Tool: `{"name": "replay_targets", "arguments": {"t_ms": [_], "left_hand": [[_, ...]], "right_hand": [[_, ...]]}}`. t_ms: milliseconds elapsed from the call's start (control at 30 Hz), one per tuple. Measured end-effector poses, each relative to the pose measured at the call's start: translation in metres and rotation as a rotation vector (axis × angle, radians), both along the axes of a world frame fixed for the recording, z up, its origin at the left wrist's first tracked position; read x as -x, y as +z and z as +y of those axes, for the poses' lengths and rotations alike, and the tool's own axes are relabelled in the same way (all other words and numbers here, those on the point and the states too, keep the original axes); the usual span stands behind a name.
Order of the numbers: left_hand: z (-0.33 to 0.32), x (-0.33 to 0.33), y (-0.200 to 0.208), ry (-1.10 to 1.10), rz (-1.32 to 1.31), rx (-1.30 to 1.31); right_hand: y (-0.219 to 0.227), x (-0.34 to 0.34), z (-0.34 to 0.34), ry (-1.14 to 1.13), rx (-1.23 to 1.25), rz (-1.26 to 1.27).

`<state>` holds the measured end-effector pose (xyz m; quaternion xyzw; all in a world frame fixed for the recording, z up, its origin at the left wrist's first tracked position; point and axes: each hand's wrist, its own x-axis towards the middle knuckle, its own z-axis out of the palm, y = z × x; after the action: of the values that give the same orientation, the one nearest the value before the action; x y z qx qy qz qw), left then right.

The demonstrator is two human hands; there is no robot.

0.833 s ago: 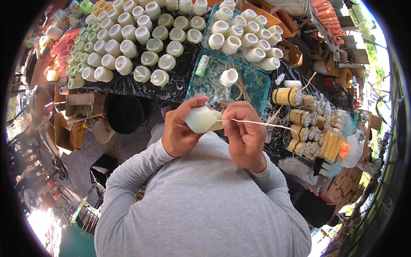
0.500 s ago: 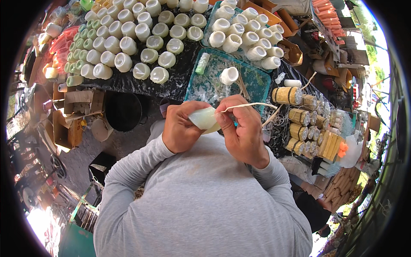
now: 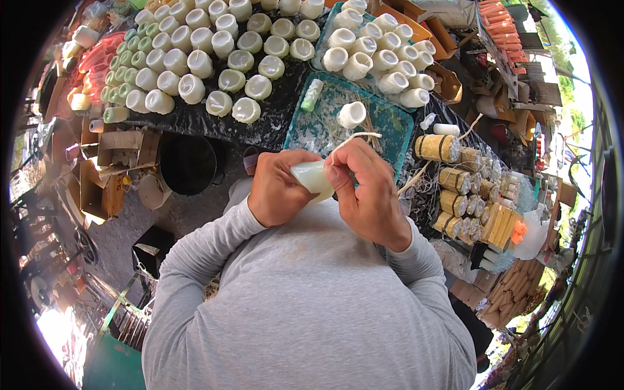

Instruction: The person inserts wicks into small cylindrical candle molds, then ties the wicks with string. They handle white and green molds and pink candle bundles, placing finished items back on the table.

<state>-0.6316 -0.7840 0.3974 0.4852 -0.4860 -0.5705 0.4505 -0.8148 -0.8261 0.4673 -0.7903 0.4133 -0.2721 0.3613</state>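
Black-covered table [image 3: 263,120] across the front of you, its wares set in close rows, likely to fit many and leave each in reach. Teal tray [image 3: 325,120] on its near side, just beyond your hands; scraps lie in it, so it probably serves to catch litter. Dark tub [image 3: 188,166] on the floor to your left. Tan-wrapped bundles [image 3: 437,148] grouped to the right of the tray, apart from the pale waxy cups [image 3: 200,64] massed at left, perhaps sorted by kind. Your left hand [image 3: 279,188] is curled part-way, thumb and fingers round one side of a pale waxy piece [image 3: 311,177], which sits tilted between both hands in front of your torso; that grip looks meant to steady it. Your right hand [image 3: 367,195] comes in from the other side, wrist bent inward, thumb and forefinger nearly together at the piece's right end, pinching a cream cord [image 3: 354,135]. Its free length arcs up and rightward over the knuckles. Cannot tell whether the cord enters the piece; fingers cover that spot.
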Motion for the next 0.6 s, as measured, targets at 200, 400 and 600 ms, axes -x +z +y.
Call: {"name": "replay_targets", "arguments": {"t_ms": [200,400,600], "left_hand": [[0.0022,0.0010,-0.0006,-0.007,0.059,0.004],[0.0035,0.0006,-0.0003,-0.008,0.009,0.029],[0.0053,0.0021,0.0001,0.027,-0.146,0.122]], "right_hand": [[-0.0028,-0.0020,0.0011,-0.011,-0.002,0.000],[-0.0044,-0.0035,0.0031,0.004,0.016,0.017],[-0.0032,-0.0027,0.0062,0.019,-0.015,0.041]]}}
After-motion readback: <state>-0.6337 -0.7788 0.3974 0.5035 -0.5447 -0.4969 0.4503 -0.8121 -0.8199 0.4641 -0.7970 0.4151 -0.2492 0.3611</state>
